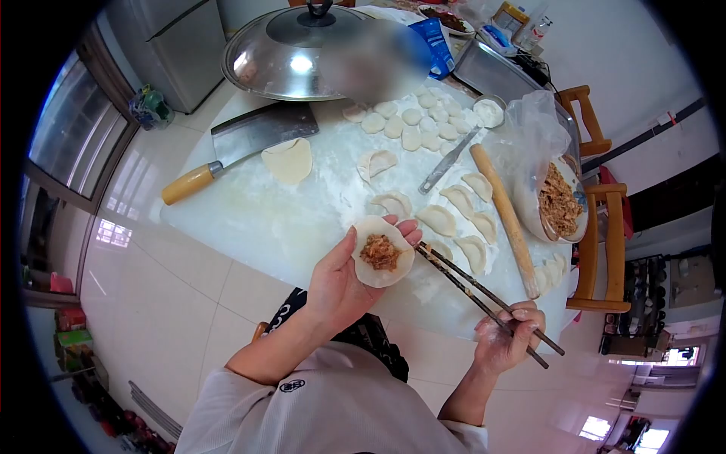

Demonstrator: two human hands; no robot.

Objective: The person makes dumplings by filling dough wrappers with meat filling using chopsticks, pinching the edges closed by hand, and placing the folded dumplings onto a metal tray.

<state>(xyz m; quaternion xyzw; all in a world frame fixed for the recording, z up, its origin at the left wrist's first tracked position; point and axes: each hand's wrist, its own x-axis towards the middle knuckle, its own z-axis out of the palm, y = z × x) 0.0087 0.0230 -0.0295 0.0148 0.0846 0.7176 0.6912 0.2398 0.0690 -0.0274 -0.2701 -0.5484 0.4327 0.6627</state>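
On the palm of my left hand [340,286] lies a round dough wrapper [366,274], its fingers curled round the underside. A mound of brown filling [380,253] sits in the middle of the wrapper. My right hand [510,333] grips a pair of dark chopsticks [484,300], whose tips point up and left beside the wrapper's right edge. Several folded dumplings [437,220] lie on the floured table [280,227] beyond the chopsticks. A bowl of filling [560,201] stands at the right, partly covered by a plastic bag.
A cleaver [265,135] and a flat wrapper [288,160] lie at the left. Several small dough pieces [411,116] are near a large pan lid [295,53]. A rolling pin [505,216] and a spatula-like tool [451,161] lie at the right. Wooden chairs [605,250] stand beyond.
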